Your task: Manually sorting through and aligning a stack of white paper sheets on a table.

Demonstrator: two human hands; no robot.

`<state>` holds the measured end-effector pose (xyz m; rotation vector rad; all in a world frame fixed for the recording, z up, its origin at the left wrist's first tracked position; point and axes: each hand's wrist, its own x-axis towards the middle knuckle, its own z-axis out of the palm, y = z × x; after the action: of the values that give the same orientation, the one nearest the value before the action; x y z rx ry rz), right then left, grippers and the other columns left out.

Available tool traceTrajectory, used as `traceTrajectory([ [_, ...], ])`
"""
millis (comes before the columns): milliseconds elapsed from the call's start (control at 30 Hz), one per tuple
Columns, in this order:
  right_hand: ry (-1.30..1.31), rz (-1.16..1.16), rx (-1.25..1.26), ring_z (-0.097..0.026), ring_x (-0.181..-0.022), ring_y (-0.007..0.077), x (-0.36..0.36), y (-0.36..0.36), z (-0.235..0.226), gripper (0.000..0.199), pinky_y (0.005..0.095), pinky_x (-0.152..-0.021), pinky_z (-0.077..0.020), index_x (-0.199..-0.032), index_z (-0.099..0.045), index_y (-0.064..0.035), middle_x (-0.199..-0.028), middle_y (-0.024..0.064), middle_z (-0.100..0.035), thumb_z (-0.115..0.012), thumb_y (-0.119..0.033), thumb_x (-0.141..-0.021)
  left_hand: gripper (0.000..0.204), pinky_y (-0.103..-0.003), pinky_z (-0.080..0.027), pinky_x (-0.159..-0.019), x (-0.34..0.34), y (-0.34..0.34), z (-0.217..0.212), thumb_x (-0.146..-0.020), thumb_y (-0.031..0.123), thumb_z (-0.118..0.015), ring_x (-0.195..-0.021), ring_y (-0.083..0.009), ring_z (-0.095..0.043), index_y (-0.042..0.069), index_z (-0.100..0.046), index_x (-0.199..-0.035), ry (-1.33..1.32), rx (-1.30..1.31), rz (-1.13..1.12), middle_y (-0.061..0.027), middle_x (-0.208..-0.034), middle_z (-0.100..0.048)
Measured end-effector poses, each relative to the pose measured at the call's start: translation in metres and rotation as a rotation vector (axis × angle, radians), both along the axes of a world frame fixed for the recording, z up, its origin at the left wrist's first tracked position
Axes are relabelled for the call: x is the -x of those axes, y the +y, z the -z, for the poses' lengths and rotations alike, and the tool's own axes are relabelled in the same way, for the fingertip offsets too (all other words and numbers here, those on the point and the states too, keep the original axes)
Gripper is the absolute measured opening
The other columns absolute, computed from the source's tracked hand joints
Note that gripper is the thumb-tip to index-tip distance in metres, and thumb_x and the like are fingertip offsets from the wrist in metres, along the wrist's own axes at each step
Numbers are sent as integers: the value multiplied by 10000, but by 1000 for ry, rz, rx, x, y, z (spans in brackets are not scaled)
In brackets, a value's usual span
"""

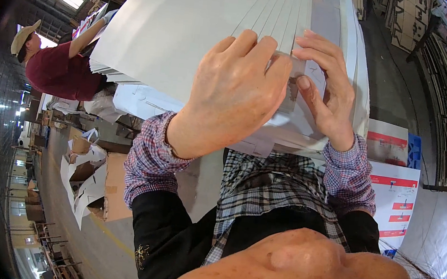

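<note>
- The left hand (234,91) lies knuckles-up on a fanned stack of white cardboard sheets (192,22), its fingers (244,43) curled close together over a small grey-white piece of card (294,87) at the near edge of the stack.
- The right hand (324,90) sits just beside the left one, touching the same small piece; its thumb presses on the piece from the near side and its fingers (320,46) bend over the far side, so the piece is pinched narrowly between them.
- The small piece stands between the two hands, resting against the top sheets; most of it is hidden by the left fingers.
- The sheets spread out beyond and to the left of the fingers, their edges stepped like a fan, and they rest on a white desk (360,83) that shows to the right of the right fingers.
- Both wrists wear checked shirt cuffs (148,159) over dark sleeves.
- To the right of the right fingers, well apart, lie white boxes with red markings (392,195).
- Far to the left of the left fingers, another person in a dark red shirt and a pale cap (56,70) reaches a gloved hand toward the far edge of the stack.
- Below the left forearm, on the floor, lie brown and white flattened cartons (94,180).
</note>
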<state>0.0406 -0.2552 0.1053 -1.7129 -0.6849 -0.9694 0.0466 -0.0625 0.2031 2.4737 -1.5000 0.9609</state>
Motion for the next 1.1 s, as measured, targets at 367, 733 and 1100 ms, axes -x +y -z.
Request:
traceTrajectory([
  [367,72,67,-26,-525,-1332,357,7,4,-1,402,464,-1125,-408,-1305,-636,-27,-1364,187,-595,-700,-224,-960,215,-356,-515,-635,-3,1,-4,-781,64,-761,-773,-233,-610,51,-654,-968,-58,-17,17,-52,-827,-577],
  [733,-70,105,73,-556,-1308,370,-1,10,-1,241,462,-1054,-476,-1083,-733,13,-1313,156,-617,-775,-97,-873,240,-363,-510,-647,-12,-25,1,-735,56,-705,-787,-241,-593,73,-641,-966,-106,81,-39,-47,-818,-551],
  [1100,-58,109,120,-555,-1317,360,-1,5,-3,227,457,-1082,-460,-1111,-731,6,-1313,147,-632,-735,-70,-897,164,-375,-507,-670,-7,0,-1,-796,44,-725,-791,-250,-582,56,-629,-929,-45,-12,-41,-61,-824,-544],
])
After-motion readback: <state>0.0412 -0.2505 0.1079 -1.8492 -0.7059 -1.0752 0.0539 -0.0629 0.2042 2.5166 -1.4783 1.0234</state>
